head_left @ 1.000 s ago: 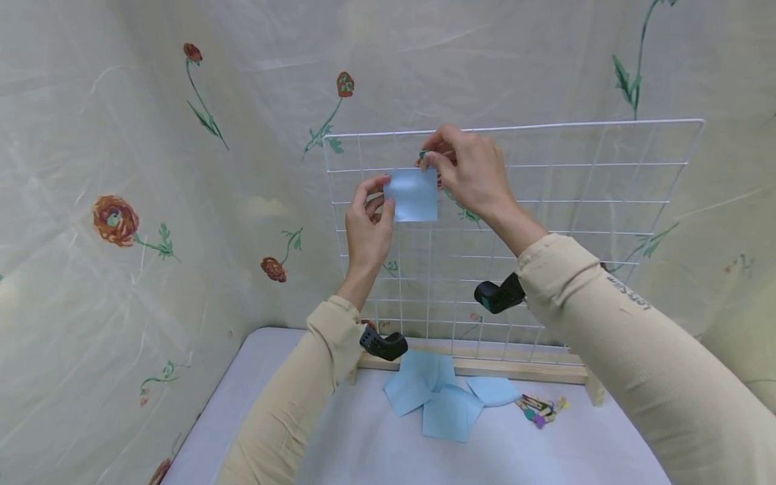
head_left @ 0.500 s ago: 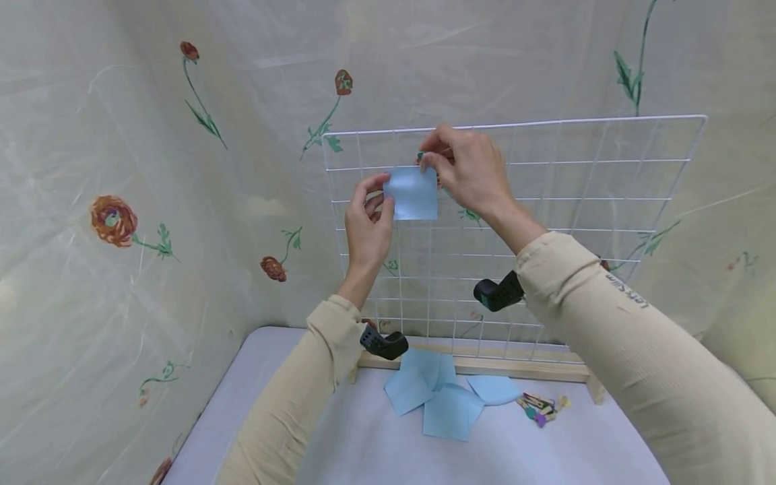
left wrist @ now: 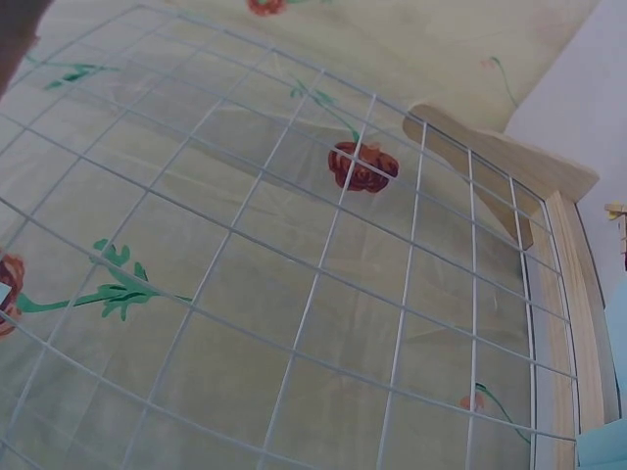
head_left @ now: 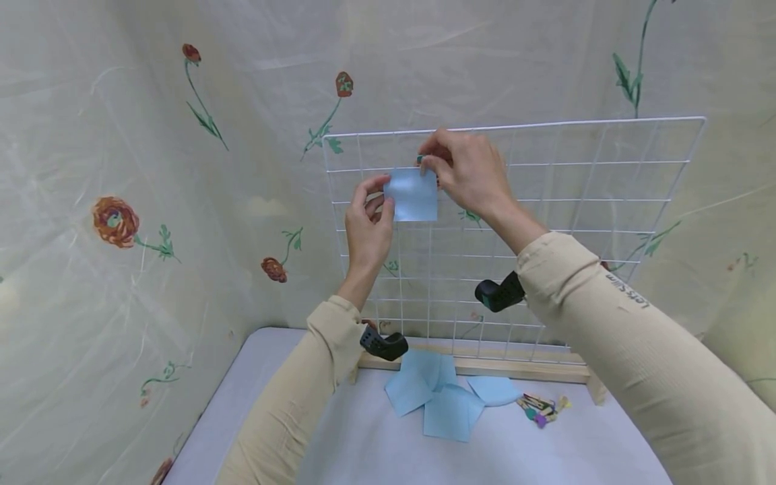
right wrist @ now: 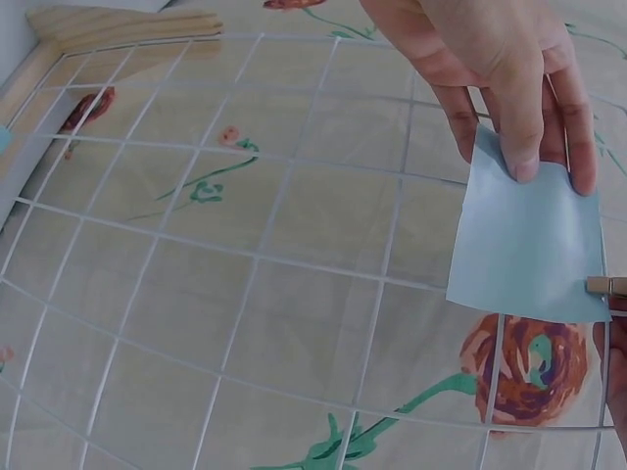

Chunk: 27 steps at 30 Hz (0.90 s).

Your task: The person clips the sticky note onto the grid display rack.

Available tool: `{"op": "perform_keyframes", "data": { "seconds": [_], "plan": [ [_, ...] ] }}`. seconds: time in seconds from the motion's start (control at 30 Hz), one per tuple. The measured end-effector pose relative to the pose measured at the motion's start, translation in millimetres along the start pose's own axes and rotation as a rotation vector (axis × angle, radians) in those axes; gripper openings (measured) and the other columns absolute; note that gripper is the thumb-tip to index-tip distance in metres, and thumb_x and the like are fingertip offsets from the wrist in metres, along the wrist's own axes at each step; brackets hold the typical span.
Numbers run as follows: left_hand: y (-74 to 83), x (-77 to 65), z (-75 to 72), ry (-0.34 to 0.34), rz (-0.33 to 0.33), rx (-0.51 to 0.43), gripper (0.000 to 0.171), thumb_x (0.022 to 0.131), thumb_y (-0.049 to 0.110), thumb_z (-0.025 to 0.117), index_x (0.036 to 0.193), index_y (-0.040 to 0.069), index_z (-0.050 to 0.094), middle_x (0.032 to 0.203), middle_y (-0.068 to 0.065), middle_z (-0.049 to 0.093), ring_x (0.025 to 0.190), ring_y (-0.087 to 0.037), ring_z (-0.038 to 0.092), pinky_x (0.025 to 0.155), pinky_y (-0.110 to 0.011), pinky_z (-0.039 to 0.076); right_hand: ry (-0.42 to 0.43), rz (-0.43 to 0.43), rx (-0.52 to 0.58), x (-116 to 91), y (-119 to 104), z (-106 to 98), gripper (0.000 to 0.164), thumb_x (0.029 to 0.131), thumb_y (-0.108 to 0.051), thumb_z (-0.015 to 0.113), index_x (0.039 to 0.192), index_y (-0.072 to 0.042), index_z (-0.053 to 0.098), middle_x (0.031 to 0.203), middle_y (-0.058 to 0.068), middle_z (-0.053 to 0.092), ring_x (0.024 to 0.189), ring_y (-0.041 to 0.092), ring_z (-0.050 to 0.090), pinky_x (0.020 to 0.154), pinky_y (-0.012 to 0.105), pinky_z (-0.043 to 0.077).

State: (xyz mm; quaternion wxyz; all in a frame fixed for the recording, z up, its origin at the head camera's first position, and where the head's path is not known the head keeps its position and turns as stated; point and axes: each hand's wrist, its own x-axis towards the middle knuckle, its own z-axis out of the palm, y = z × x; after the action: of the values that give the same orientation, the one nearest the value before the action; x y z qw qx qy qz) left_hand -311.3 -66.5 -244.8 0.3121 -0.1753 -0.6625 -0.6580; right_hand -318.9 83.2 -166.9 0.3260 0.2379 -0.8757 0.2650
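In the head view a light blue square of paper (head_left: 414, 195) is held against the upper left of a white wire grid (head_left: 548, 201). My left hand (head_left: 368, 225) pinches its left edge, thumb in front and fingers behind. With its fingertips at the top right corner, my right hand (head_left: 469, 168) holds a small wooden clothespin (right wrist: 601, 286) that overlaps the paper's edge in the right wrist view. A teal bit of the pin shows beside the fingers in the head view; the rest is hidden by the hand.
The grid stands in a wooden base (head_left: 515, 368) on a white table (head_left: 364, 444). Several blue paper squares (head_left: 447, 412) lie before it, beside a small pile of clothespins (head_left: 541, 409) with coloured ornaments. A flower-patterned curtain (head_left: 254, 168) hangs behind and at the left.
Hardly anything differs: the right hand's fingers have sunk very slightly at the paper's top edge, with the teal bit. The left hand and the paper stay in place.
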Motion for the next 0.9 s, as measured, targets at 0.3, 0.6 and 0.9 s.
{"op": "perform_keyframes", "data": {
  "seconds": [0.3, 0.6, 0.9],
  "plan": [
    [0.4, -0.5, 0.0, -0.004, -0.008, 0.013, 0.033, 0.091, -0.007, 0.053, 0.123, 0.0, 0.053, 0.119, -0.016, 0.056, 0.108, -0.026, 0.063, 0.073, -0.017, 0.049, -0.004, 0.007, 0.002, 0, 0, 0, 0.013, 0.093, -0.018, 0.06, 0.101, -0.012, 0.067, 0.096, 0.006, 0.073, 0.07, 0.02, 0.068, 0.066, 0.033, 0.046],
    [2.3, 0.4, 0.1, -0.014, 0.001, 0.018, 0.033, 0.091, -0.007, 0.052, 0.124, -0.002, 0.052, 0.12, -0.017, 0.055, 0.108, -0.027, 0.063, 0.075, -0.019, 0.049, -0.002, -0.015, 0.008, 0, 1, -1, 0.015, 0.093, -0.018, 0.059, 0.103, -0.01, 0.067, 0.098, 0.007, 0.073, 0.074, 0.021, 0.069, 0.066, 0.034, 0.05],
    [-24.6, 9.7, 1.6, -0.02, 0.019, 0.031, 0.033, 0.092, -0.002, 0.054, 0.124, 0.005, 0.053, 0.122, -0.013, 0.056, 0.109, -0.021, 0.062, 0.076, -0.023, 0.051, 0.003, -0.043, 0.04, -2, 3, 1, 0.017, 0.092, -0.016, 0.06, 0.105, -0.006, 0.067, 0.1, 0.01, 0.072, 0.086, 0.023, 0.068, 0.073, 0.036, 0.053]
  ]
}}
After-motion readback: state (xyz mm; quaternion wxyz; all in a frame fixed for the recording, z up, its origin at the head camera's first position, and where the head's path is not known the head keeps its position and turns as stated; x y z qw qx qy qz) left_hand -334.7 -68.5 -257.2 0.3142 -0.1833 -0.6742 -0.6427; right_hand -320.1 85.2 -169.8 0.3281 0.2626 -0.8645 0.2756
